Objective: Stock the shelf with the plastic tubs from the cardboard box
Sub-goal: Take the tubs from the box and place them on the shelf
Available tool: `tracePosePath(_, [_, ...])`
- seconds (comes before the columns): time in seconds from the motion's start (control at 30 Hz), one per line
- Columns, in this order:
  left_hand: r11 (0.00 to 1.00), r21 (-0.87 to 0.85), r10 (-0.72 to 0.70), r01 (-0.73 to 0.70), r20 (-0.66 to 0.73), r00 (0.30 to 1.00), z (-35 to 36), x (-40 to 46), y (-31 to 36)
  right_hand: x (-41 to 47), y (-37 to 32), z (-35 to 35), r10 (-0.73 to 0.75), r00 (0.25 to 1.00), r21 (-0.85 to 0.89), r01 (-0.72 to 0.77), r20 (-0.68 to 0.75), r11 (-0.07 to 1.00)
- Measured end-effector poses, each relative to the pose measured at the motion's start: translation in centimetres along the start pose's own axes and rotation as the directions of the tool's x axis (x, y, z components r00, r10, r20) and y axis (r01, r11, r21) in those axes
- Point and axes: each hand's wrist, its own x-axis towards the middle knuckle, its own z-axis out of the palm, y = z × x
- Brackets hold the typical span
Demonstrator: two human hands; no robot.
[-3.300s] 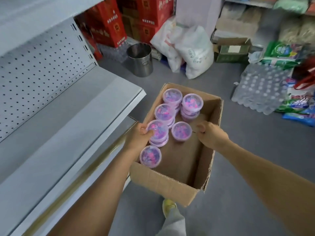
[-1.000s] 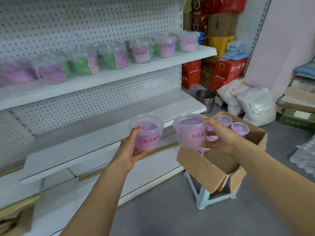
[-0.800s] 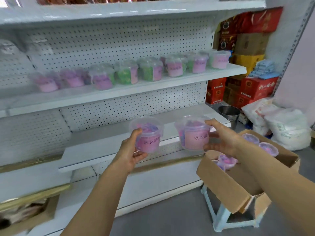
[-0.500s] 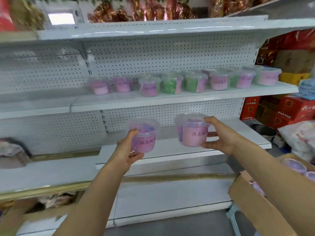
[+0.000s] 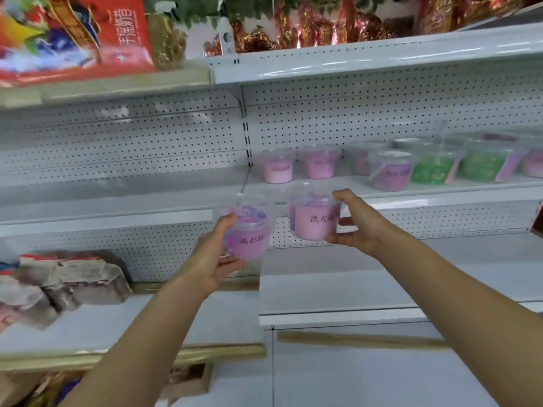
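Two hands (image 5: pixel 211 257) (image 5: pixel 357 223) each grip one tub (image 5: pixel 249 230) (image 5: pixel 313 217).

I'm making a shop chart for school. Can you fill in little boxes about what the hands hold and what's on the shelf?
left hand: holds a pink tub with a clear lid
right hand: holds a second pink tub
middle shelf: pink and green tubs in a row
bare spot: shelf left of the row
top shelf: red box, shiny packets
cardboard box: not in view
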Motion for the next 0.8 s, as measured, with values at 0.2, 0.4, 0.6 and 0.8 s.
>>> tracePosePath(0.2, [0.999, -0.002, 0.046, -0.046, -0.021, 0.999, -5.9, 4.5, 3.4, 4.2, -2.9, 9.8, -0.074, 0.997, -0.034, 0.076, 0.036, 0.997])
tracePosePath(0.4, [0.996, -0.056, 0.065, -0.069, -0.064, 0.996, -9.0, 7.8, 4.9, 9.8, -3.4, 16.9, -0.073, 0.994, -0.1, 0.081, 0.078, 0.992])
tracePosePath(0.6, [0.99, -0.084, 0.101, -0.11, -0.101, 0.99, -10.1, 10.4, 6.2, 14.2, -2.7, 19.5, -0.15, 0.988, -0.363, 0.157, 0.049, 0.918])
tracePosePath(0.8, [0.985, -0.1, 0.128, -0.141, -0.129, 0.983, -10.2, 13.5, 7.0, 15.1, -2.4, 18.4, -0.52, 0.811, -0.852, 0.451, 0.267, 0.266])
